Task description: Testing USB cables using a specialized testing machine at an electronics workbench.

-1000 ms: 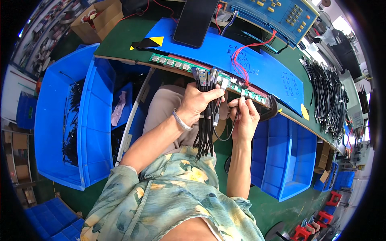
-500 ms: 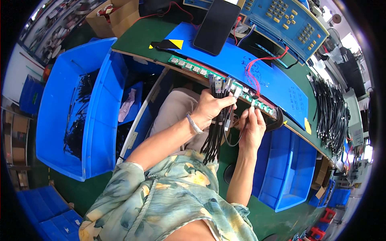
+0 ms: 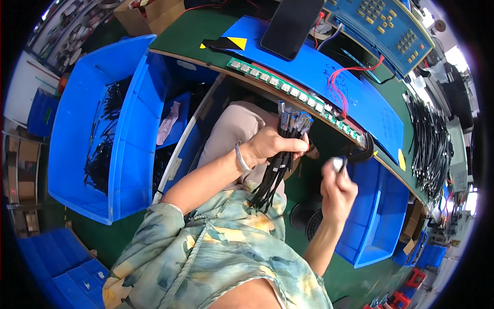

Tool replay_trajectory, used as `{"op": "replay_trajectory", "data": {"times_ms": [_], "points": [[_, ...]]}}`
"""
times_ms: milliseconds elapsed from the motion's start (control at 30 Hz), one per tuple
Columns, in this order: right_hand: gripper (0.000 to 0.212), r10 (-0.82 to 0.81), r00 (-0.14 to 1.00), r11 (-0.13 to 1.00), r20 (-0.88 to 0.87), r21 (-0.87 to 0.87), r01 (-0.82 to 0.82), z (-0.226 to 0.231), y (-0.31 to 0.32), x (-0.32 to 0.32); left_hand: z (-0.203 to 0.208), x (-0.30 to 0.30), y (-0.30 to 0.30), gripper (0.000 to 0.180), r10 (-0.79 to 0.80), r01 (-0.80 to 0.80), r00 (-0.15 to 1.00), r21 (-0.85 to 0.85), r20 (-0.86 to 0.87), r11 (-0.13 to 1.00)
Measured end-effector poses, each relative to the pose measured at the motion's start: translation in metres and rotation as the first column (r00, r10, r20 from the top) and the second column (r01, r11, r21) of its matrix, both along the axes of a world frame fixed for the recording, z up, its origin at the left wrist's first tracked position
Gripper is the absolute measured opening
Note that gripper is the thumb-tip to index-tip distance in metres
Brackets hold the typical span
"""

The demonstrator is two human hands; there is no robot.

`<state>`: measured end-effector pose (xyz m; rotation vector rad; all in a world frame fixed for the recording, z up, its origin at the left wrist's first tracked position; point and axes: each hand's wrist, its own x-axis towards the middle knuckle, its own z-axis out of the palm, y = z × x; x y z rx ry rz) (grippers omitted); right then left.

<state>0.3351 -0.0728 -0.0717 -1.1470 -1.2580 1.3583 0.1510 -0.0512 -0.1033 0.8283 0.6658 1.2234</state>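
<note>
My left hand (image 3: 272,145) is closed around a bundle of black cables (image 3: 278,172). Their metal plug ends (image 3: 294,122) point up above my thumb and their tails hang down over my lap. My right hand (image 3: 338,193) is raised apart to the right, fingers pinched together. At its fingertips shows a small white and dark piece (image 3: 337,164), too blurred to name. Along the bench edge, beyond both hands, runs a green circuit board strip (image 3: 284,86) with a row of white sockets. Neither hand touches it.
A phone (image 3: 289,28) lies on a blue sheet (image 3: 247,36), below a blue keypad instrument (image 3: 383,26) with red leads (image 3: 350,69). Many black cables (image 3: 429,147) lie at the bench's right. Blue bins stand left (image 3: 128,139) and right (image 3: 368,226); a cardboard box (image 3: 154,18) sits far left.
My right hand has left the circuit board and moved right and down. The bundle in my left hand has come slightly away from the board. The grey cable loop between my hands no longer shows.
</note>
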Motion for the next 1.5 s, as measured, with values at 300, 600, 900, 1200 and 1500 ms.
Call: {"op": "replay_trajectory", "data": {"times_ms": [300, 600, 900, 1200, 1500], "points": [[0.018, -0.055, 0.998, 0.902, 0.040, 0.430, 0.032, -0.008, 0.022, -0.050, -0.003, 0.011, -0.004, 0.027, 0.120, -0.091, 0.977, 0.163, -0.178, 0.982], [0.013, -0.029, 0.999, 0.953, -0.039, 0.300, 0.039, -0.001, 0.030, -0.040, 0.008, 0.013, -0.008, 0.010, 0.250, -0.191, 0.940, 0.252, -0.231, 0.949], [0.016, -0.020, 0.985, 0.999, 0.173, 0.049, 0.012, -0.010, 0.002, 0.003, 0.005, 0.003, -0.001, 0.008, 0.319, -0.319, 0.948, -0.011, -0.017, 0.948], [0.022, -0.316, 0.902, 0.929, -0.295, -0.288, 0.231, -0.055, -0.036, -0.013, 0.006, 0.020, -0.011, 0.010, 0.241, -0.240, 0.971, -0.119, -0.006, 0.963], [0.021, -0.553, 0.723, 0.783, -0.415, 0.040, 0.621, -0.040, 0.001, 0.014, 0.004, 0.017, -0.020, 0.010, 0.258, -0.269, 0.953, -0.050, -0.157, 0.962]]}}
